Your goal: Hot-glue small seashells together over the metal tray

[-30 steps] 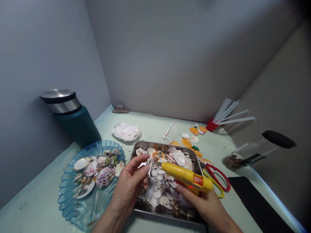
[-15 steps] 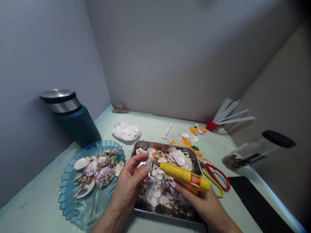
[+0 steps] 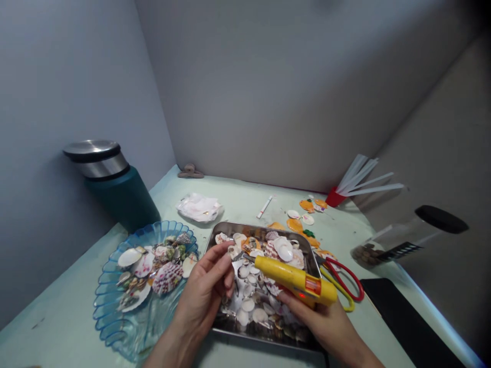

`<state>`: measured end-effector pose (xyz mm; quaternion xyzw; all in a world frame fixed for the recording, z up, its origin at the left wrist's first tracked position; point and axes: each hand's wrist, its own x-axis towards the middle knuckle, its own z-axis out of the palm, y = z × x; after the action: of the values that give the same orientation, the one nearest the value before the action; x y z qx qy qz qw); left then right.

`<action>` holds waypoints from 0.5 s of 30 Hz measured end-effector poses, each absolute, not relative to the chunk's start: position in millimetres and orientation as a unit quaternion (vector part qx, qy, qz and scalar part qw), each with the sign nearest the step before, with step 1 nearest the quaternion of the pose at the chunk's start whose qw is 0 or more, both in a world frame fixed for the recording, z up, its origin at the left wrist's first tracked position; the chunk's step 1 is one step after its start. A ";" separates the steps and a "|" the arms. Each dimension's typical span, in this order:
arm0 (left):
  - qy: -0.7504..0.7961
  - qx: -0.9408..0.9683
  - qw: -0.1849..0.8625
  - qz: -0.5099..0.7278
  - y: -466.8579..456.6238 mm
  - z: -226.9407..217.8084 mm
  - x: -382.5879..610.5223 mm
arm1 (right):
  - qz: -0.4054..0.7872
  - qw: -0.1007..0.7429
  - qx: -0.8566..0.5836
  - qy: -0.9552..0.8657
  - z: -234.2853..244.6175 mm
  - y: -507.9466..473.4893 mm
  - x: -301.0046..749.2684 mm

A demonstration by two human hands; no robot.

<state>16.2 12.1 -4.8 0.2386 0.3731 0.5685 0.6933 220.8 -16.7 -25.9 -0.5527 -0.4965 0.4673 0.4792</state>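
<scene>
In my right hand point(image 3: 326, 319) is a yellow hot glue gun point(image 3: 291, 276), its red light lit and its metal nozzle pointing left. My left hand point(image 3: 205, 281) is closed in a pinch, thumb and forefinger around what looks like a small pale shell point(image 3: 233, 251). The nozzle tip is close beside that shell; whether they touch I cannot tell. Both hands are over a metal tray point(image 3: 264, 339) of seashells. White shells point(image 3: 247, 305) fill its near part, and larger patterned ones point(image 3: 284, 249) lie toward the back.
At left, a blue scalloped plate point(image 3: 102, 306) holds more shells, with a teal bottle point(image 3: 123, 197) behind. Red-and-yellow scissors point(image 3: 347, 278), a black phone point(image 3: 406, 322) and a clear jar point(image 3: 395, 243) lie right. Glue sticks point(image 3: 356, 176), orange shells point(image 3: 294, 225) and a plastic packet point(image 3: 199, 207) are farther back.
My left fingertips have shifted slightly left. The glue gun has slid a little right and down, still in my right hand, and its nozzle tip shows more clearly.
</scene>
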 end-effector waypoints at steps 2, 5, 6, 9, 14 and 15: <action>0.370 0.240 0.695 0.568 12.2 -5.0 16.4 | 0.465 0.477 -0.552 -0.501 -24.7 -16.5 220.9; 0.370 0.242 0.694 0.568 12.3 -4.3 17.2 | 0.463 0.477 -0.553 -0.502 -22.5 -16.4 220.6; 0.372 0.242 0.694 0.566 12.3 -3.9 17.6 | 0.464 0.478 -0.552 -0.502 -21.7 -16.3 220.2; 0.374 0.242 0.697 0.562 12.2 -3.0 18.5 | 0.475 0.479 -0.543 -0.500 -19.8 -16.2 218.8; 0.375 0.245 0.698 0.558 12.3 -3.8 18.4 | 0.476 0.479 -0.539 -0.503 -21.6 -15.8 219.4; 0.375 0.245 0.698 0.560 12.3 -4.0 18.3 | 0.470 0.480 -0.541 -0.505 -22.5 -15.7 219.9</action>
<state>18.3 12.3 -4.0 0.2450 0.3745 0.5596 0.6975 219.9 -15.7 -22.5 -0.5415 -0.5054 0.4702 0.4800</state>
